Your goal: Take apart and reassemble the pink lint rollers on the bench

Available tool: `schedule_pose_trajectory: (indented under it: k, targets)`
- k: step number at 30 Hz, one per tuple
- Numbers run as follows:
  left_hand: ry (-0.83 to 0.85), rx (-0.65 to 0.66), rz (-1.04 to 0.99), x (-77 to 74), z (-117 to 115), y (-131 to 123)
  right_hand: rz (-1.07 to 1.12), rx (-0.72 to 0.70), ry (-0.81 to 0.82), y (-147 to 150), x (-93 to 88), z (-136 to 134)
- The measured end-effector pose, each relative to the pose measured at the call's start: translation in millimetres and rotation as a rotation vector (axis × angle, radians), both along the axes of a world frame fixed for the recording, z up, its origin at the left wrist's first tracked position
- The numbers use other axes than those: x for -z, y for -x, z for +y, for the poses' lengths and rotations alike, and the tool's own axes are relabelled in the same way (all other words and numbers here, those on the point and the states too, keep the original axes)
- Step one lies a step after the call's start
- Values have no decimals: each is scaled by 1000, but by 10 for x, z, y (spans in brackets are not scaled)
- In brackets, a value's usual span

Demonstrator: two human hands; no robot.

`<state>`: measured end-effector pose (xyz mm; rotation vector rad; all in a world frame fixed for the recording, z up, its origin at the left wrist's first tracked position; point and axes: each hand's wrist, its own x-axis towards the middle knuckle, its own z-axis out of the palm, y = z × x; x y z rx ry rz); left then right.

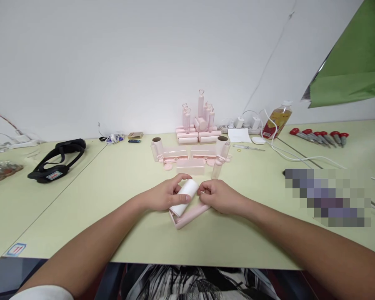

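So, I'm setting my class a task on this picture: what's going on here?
A person is working at a pale green table with both hands. The left hand holds a white roll at an open pink case. The right hand, fingers curled, is at the case's other end; its exact grip is hidden. More pink parts are stacked near the wall.

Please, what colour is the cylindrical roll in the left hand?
The cylindrical roll is plain white, as the head view shows.
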<state>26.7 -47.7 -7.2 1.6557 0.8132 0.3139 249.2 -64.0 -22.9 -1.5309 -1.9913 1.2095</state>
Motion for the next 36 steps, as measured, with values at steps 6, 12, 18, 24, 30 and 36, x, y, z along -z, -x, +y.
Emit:
schedule_pose_trajectory:
  k: [6,12,18,24,30,36]
  targets:
    - [-43,-11,53,-2,8,9,127,46,219,4,39,9]
    - [-93,10,90,-30,-5,16,205,38,268,16,28,-1]
    - [17,24,6,-49,11,26,241,34,289,16,19,-1]
    - [45,103,-28,-86,7,36,271,-4,321,16,35,18]
    - [13,145,10,-130,28,80,365,-8,388,15,29,12]
    - [-99,152,67,-154,42,137,435,-47,404,20,-14,-15]
